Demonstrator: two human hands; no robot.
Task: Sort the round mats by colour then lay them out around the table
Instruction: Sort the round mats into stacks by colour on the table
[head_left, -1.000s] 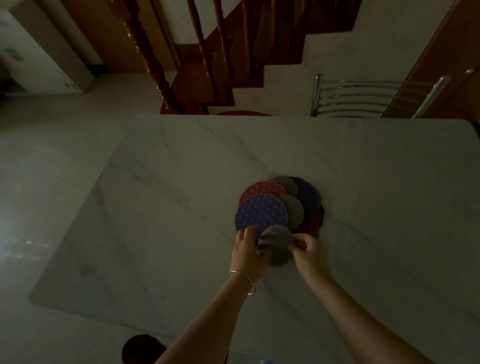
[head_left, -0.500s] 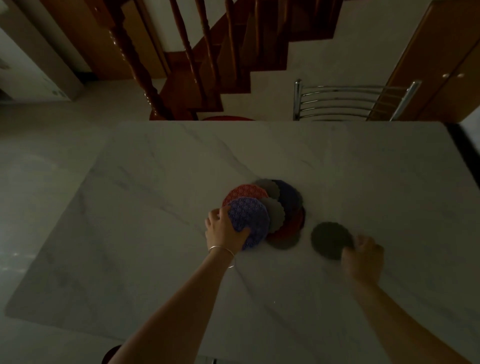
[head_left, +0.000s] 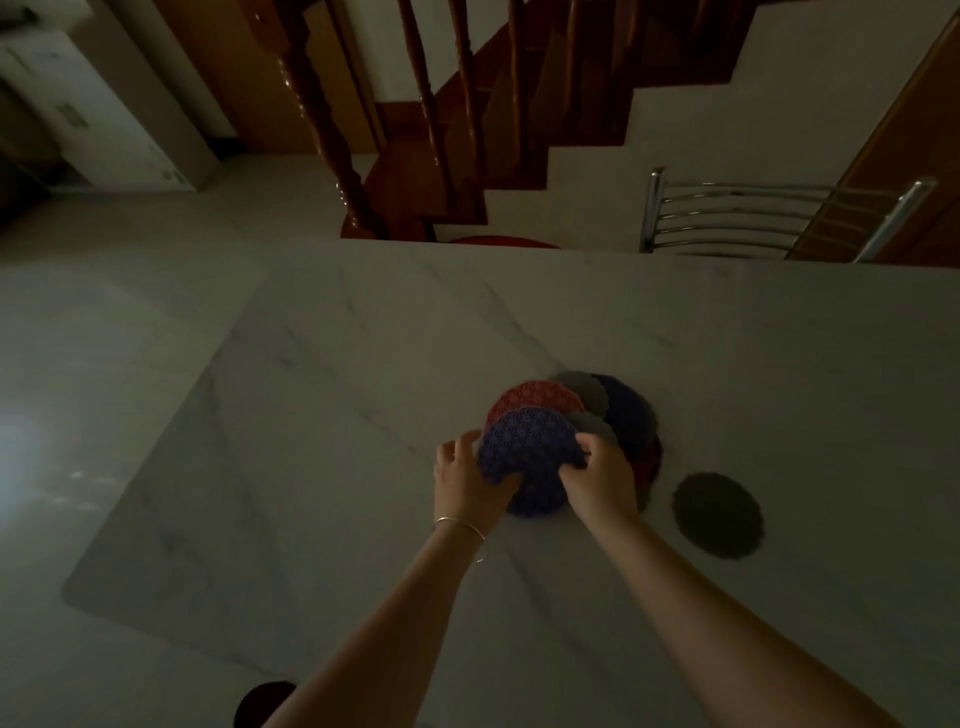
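A pile of overlapping round mats lies on the marble table (head_left: 363, 467). On top is a blue mat (head_left: 527, 457), with a red mat (head_left: 540, 400) behind it, grey mats (head_left: 584, 387) and a darker blue mat (head_left: 626, 410) further back. My left hand (head_left: 467, 478) grips the blue mat's left edge. My right hand (head_left: 597, 478) pinches its right edge. One grey mat (head_left: 717, 514) lies alone on the table to the right of the pile, with no hand on it.
A metal chair (head_left: 769, 218) stands behind the table's far edge at the right. A wooden staircase (head_left: 441, 130) rises beyond the table. A red stool seat (head_left: 501, 241) shows at the far edge, and a dark round seat (head_left: 262, 704) at the near edge.
My right hand carried a grey mat out of the pile, left it on the table to the right, and came back to the blue mat. My left hand stayed at the pile.
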